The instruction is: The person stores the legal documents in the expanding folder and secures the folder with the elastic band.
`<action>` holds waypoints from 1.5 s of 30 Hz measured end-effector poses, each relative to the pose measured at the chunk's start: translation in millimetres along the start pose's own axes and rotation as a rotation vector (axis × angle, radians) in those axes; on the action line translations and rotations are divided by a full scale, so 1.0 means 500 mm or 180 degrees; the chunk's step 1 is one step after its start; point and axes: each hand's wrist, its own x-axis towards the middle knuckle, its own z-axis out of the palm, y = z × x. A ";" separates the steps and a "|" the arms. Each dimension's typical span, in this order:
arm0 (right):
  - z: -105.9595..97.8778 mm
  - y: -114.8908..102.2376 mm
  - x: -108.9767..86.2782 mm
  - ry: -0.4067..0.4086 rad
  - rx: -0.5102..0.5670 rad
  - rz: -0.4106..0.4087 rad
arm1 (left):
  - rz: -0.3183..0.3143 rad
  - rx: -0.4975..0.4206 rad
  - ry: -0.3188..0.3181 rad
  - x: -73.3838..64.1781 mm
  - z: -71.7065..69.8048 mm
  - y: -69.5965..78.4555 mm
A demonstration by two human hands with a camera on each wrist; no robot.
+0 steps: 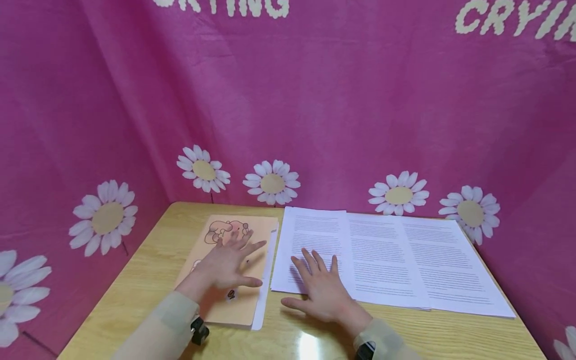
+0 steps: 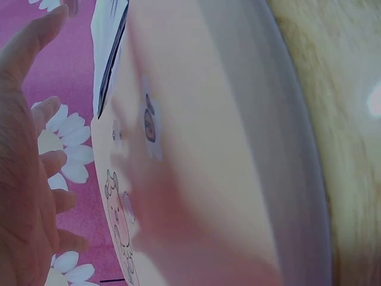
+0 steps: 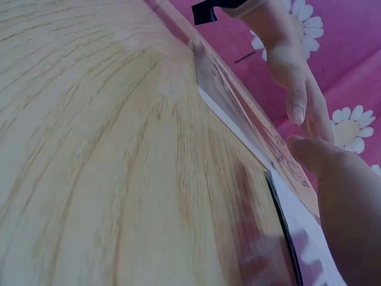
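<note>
My left hand (image 1: 231, 261) hovers with spread fingers above a peach folder (image 1: 225, 311) that has cartoon animals printed on its cover. A pale strip shows along the folder's right edge. In the left wrist view a gap shows between that hand (image 2: 27, 173) and the folder (image 2: 196, 149). My right hand (image 1: 323, 292), fingers also apart, hangs over the lower edge of the leftmost printed sheets (image 1: 315, 225), holding nothing. Two more stacks of printed paper, a middle one (image 1: 382, 260) and a right one (image 1: 454, 270), overlap beside it.
A light wooden table (image 1: 130, 295) carries everything. Pink curtain cloth (image 1: 333, 110) with printed daisies stands behind the table and along both sides. Light glares off the table near its front. Each wrist wears a small black device (image 1: 199, 331).
</note>
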 end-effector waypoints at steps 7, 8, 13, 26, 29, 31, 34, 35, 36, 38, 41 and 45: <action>0.009 -0.027 0.019 -0.0065 0.0065 -0.0081 | 0.0051 -0.0034 -0.0091 0.006 0.007 0.001; 0.010 -0.031 0.022 -0.0075 0.0059 -0.0090 | 0.0054 -0.0044 -0.0105 0.006 0.008 0.002; 0.021 -0.047 0.034 -0.0131 0.0049 -0.0111 | 0.0080 -0.0055 -0.0179 0.009 0.011 0.005; 0.043 -0.072 0.056 -0.0178 0.0198 -0.0196 | -0.0063 0.0004 -0.0408 0.015 0.024 0.008; 0.048 -0.073 0.059 -0.0179 0.0138 -0.0217 | -0.0099 0.0031 -0.0425 0.019 0.028 0.007; 0.051 -0.074 0.060 -0.0207 0.0112 -0.0218 | -0.0108 0.0022 -0.0426 0.021 0.030 0.007; 0.054 -0.076 0.061 -0.0253 0.0079 -0.0212 | -0.0108 0.0019 -0.0440 0.023 0.031 0.011; 0.055 -0.076 0.061 -0.0265 0.0074 -0.0210 | -0.0109 0.0029 -0.0447 0.023 0.031 0.013; 0.056 -0.077 0.062 -0.0273 0.0069 -0.0210 | -0.0109 0.0030 -0.0445 0.024 0.030 0.015; 0.058 -0.077 0.062 -0.0281 0.0073 -0.0212 | -0.0110 0.0060 -0.0447 0.024 0.029 0.019; 0.060 -0.080 0.062 -0.0302 0.0085 -0.0216 | -0.0117 0.0089 -0.0428 0.024 0.030 0.022; 0.060 -0.085 0.062 -0.0368 0.0115 -0.0184 | -0.0119 0.0083 -0.0415 0.026 0.037 0.021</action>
